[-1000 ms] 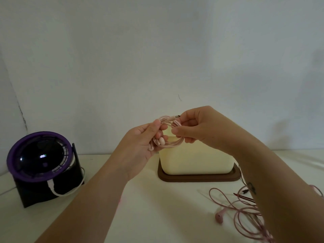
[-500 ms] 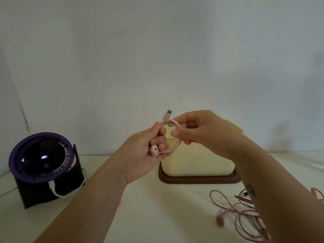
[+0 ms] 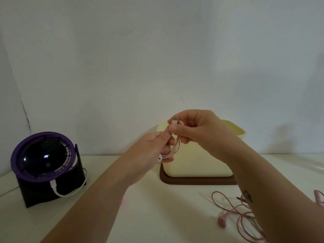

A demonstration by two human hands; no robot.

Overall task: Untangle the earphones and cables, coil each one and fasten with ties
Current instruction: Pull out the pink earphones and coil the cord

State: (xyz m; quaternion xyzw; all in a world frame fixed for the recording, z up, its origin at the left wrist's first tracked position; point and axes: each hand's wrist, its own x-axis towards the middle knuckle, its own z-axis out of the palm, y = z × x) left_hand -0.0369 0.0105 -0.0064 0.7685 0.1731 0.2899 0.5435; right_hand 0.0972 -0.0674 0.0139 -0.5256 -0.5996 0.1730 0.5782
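Both hands hold a small coil of pale pink earphones (image 3: 175, 148) in the air in front of a cream box. My left hand (image 3: 152, 150) grips the coil's lower part, and an earbud (image 3: 159, 159) sticks out beneath its fingers. My right hand (image 3: 191, 128) pinches the top of the coil between thumb and forefinger, with the plug (image 3: 174, 120) pointing up. A second, darker pink pair of earphones (image 3: 235, 213) lies tangled on the table at the lower right, partly hidden by my right forearm.
A cream box (image 3: 198, 163) on a brown tray (image 3: 192, 181) stands against the wall behind my hands. A purple-rimmed black fan (image 3: 43, 160) with a white cable sits at the left. The white table (image 3: 149, 207) runs to the wall.
The coil has been drawn tighter and hangs more upright. My left hand has slid down to its lower end, while my right hand keeps pinching the top by the plug.
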